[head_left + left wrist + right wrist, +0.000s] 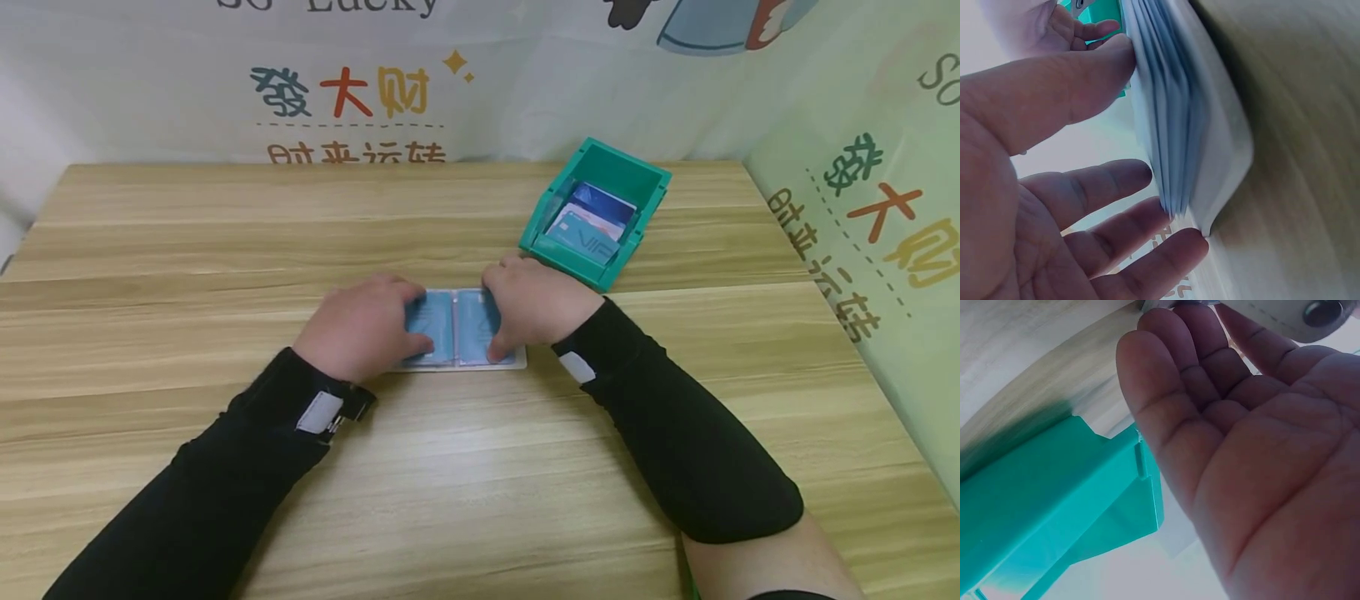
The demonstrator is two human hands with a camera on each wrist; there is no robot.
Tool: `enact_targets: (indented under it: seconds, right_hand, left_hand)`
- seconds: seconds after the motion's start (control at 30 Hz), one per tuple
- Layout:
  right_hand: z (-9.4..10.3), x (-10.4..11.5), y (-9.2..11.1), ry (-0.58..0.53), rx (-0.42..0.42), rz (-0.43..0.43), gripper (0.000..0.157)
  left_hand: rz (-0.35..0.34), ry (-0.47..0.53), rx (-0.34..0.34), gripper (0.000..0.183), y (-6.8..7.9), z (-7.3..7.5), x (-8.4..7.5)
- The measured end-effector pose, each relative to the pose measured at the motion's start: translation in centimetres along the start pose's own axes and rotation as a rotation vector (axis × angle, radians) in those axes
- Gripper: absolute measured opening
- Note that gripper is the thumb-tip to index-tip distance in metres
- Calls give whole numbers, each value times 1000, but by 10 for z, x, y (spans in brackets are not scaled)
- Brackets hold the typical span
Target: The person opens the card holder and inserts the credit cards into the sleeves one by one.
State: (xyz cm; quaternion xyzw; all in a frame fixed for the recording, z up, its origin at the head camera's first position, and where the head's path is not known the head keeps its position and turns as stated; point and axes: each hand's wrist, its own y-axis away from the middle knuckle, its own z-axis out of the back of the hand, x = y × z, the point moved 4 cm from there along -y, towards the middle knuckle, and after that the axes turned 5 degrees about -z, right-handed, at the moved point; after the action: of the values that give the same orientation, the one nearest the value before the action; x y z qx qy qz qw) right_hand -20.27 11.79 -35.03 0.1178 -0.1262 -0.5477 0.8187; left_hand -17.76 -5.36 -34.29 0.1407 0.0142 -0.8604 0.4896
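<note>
A card holder lies spread flat on the table, with bluish clear sleeves on both halves and a pale cover. My left hand grips its left half, thumb near the front edge and fingers at the far edge. Edge-on in the left wrist view, several stacked sleeves stand between the thumb and fingers, next to the white cover. Around the right half, my right hand holds on with curled fingers. A strap with a dark snap button shows by that hand in the right wrist view.
Close behind my right hand sits a green plastic bin with cards inside, one marked VIP. The wooden table ends at a printed cloth at the back and right.
</note>
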Motion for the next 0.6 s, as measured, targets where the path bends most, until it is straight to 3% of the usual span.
enact_targets:
  seconds: [0.6]
  right_hand:
    - [1, 2, 1, -15, -33, 27, 83]
  left_hand:
    - [-2, -30, -13, 64, -1, -3, 2]
